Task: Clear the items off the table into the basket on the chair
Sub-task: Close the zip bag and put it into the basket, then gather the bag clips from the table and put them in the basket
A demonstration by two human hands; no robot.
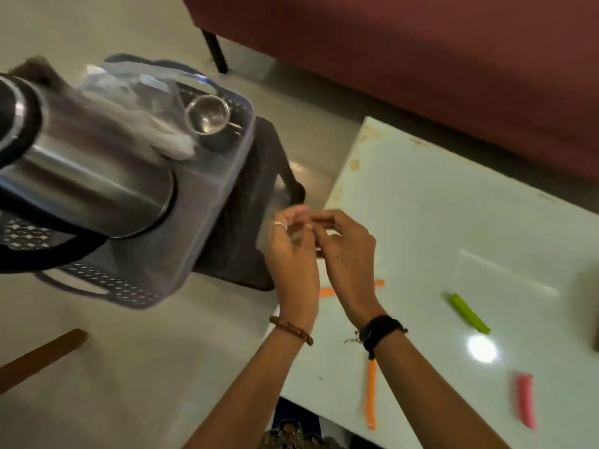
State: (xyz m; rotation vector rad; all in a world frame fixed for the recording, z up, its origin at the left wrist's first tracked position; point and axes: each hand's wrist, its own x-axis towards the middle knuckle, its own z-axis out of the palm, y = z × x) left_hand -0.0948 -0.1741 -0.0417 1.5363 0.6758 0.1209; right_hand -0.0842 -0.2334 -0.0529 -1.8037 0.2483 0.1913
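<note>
My left hand [291,254] and my right hand [345,251] meet over the left edge of the white table [421,202], fingertips pinched together on a small pale item [332,234] that is too blurred to name. Under my wrists lies an orange clip [326,291]. Another orange clip [371,396], a green clip [468,314] and a pink clip [525,400] lie on the table. To the left, the grey perforated basket [210,202] sits on a dark chair [256,228]. It holds a steel kettle [97,170], a steel cup [207,117] and plastic bags [129,92].
A clear plastic sheet [499,280] lies at the table's right, beside a dark blurred object [588,306] at the frame edge. A red sofa [421,59] stands behind the table. A brown strip [42,358] lies on the pale floor at lower left.
</note>
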